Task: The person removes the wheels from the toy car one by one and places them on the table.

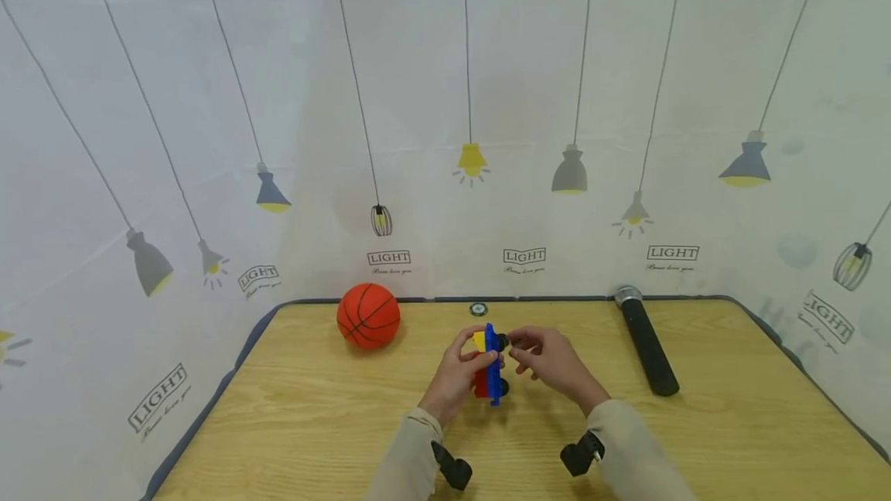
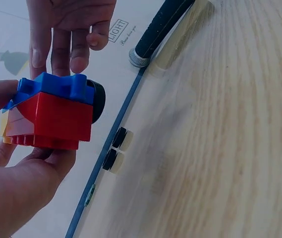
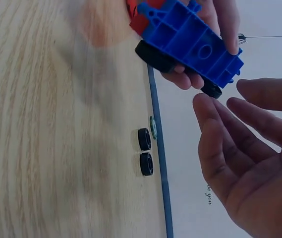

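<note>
It looked like a staged recording booth rather than a home: a wood-grain desk (image 1: 313, 424) was walled in on three sides by a white backdrop cloth (image 1: 431, 99) printed with hanging lamps and the word "LIGHT", and cameras were strapped to both wrists.

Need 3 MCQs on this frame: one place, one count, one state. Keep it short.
1. Where is the orange basketball?
A. far left of the wooden table
B. near right corner
C. in a hand

2. How many loose black wheels lie by the table's edge?
A. none
B. two
C. five

3. What grips the red-and-blue brick toy car?
A. left hand
B. right hand
C. neither

A: head view shows it far left.
B: both wrist views show a pair.
A: left fingers wrap it; the right hand is open beside it.
</note>
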Motion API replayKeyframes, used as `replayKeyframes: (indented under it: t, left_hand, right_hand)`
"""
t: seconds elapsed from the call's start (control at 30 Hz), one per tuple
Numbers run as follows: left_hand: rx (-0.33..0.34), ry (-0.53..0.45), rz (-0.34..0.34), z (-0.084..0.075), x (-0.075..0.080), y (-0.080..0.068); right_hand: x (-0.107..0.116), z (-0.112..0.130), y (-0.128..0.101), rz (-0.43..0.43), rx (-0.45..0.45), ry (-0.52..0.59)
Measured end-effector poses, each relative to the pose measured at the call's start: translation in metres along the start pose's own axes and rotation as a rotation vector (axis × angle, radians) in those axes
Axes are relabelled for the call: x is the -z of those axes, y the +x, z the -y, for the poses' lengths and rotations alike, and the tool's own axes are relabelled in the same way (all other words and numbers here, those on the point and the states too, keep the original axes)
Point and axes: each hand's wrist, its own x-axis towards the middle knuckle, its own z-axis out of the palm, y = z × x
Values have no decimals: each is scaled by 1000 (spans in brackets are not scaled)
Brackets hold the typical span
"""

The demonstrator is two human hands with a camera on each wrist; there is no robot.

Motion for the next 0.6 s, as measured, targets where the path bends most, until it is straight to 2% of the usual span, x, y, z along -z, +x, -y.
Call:
replayKeyframes:
  t: [0.23, 0.4, 0.6]
  left_hand:
    - [3, -11, 42, 0, 0, -1]
    - [20, -8, 77, 1, 0, -1]
    - [9, 17, 114, 1, 2, -3]
  right_hand:
    - [-4, -1, -2, -47, 11, 0]
    - [-7, 0, -2, -49, -6, 24]
    - [-10, 1, -2, -42, -13, 53]
